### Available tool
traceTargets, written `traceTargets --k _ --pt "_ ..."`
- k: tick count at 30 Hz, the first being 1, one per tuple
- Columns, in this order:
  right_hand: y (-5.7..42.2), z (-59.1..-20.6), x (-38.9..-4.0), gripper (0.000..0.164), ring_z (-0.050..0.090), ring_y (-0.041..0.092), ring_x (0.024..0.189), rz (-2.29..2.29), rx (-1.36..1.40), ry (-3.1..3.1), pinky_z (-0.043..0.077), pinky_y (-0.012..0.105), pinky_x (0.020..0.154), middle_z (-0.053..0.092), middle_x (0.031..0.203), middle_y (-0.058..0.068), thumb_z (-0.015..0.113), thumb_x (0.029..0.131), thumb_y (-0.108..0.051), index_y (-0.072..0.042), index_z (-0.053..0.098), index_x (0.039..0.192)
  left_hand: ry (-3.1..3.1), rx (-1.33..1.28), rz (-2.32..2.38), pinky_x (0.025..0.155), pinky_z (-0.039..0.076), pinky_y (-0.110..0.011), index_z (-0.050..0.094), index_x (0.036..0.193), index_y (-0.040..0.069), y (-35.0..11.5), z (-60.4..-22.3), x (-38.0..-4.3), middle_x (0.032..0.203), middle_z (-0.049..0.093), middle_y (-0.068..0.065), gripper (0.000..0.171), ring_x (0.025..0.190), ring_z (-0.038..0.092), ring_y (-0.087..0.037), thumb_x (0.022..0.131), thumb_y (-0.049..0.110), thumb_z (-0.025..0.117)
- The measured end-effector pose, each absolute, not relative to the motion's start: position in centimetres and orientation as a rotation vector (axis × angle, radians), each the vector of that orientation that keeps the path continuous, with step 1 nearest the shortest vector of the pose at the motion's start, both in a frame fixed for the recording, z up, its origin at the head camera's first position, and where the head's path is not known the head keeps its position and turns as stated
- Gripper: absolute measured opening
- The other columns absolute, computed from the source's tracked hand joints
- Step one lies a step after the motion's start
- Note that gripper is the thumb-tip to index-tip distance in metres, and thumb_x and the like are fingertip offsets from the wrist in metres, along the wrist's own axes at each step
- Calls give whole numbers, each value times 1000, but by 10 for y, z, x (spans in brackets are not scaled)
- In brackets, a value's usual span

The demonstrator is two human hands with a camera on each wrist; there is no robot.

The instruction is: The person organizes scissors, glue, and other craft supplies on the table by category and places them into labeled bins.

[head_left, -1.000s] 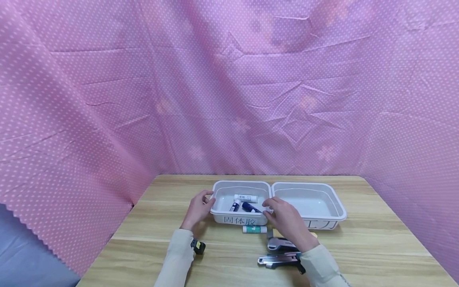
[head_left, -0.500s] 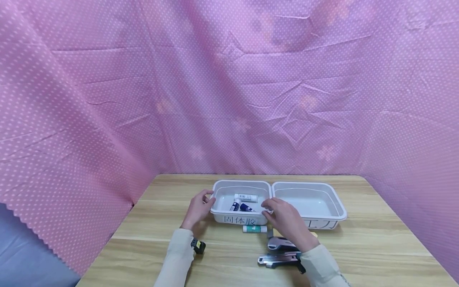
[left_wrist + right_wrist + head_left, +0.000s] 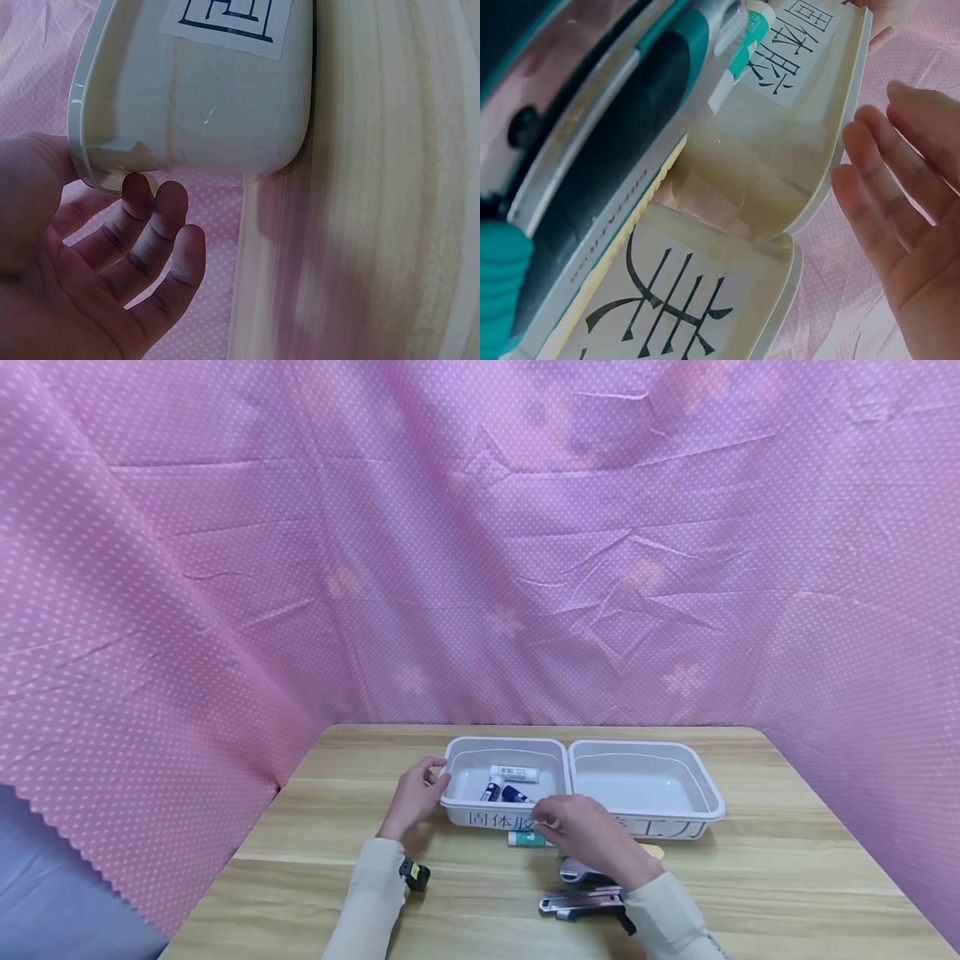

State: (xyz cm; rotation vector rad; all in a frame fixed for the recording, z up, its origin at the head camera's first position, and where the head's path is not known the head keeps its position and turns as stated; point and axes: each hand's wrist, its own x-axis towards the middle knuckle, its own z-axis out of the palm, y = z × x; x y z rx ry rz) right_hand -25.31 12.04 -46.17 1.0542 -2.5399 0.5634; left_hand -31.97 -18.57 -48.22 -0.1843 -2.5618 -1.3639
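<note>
Pinching left box (image 3: 506,753) edge: left hand (image 3: 414,795) | right hand (image 3: 588,831) loosely spread beside front rim (image 3: 502,808) | tabletop (image 3: 480,893) stretching between sleeves (image 3: 369,893)

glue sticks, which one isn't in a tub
The green-and-white glue stick, lying on the table; the white stick and the two blue sticks are inside the left tub.

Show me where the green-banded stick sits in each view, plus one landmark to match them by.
Head: below centre, the stick lies before the left bin, its right end hidden by the right hand.
Left wrist: not in it.
Right wrist: top centre, just left of the bin's label.
Shared landmark: the left bin.
</note>
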Motion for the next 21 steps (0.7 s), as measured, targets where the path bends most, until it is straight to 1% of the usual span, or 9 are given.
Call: traceTargets --k 4,11,18,21 --pt "120 -464 -254 14 70 6 86 570 1083 -2604 60 30 79 77 97 -4 76 92 -19 -14 78 105 -2563 -185 -1364 61 52 -28 61 134 0 -186 -482 -320 84 64 -10 37 71 58 -17 100 14 64" --pt "118 -467 -253 17 72 13 94 618 1071 -2716 60 37 85 78 101 -1 77 92 -21 -14 78 108 -2569 -174 -1354 60 51 -26 61 134 1 -186 -482 -320 84 63 -9 37 71 58 -16 100 14 65" --pt "117 -470 -254 19 71 14 99 524 1070 -2696 60 40 89 77 104 -3 81 87 -16 -17 78 106 -2572 -171 -1363 60 52 -27 61 135 1 -186 -482 -320 84 64 -9 37 70 59 -17 100 13 64" --pt "117 -473 -255 20 72 15 98 496 1075 -2688 60 40 89 77 103 -3 82 85 -14 -17 78 105 -2570 -180 -1354 60 52 -27 62 134 1 -186 -482 -320 83 64 -9 37 70 59 -17 100 14 65"
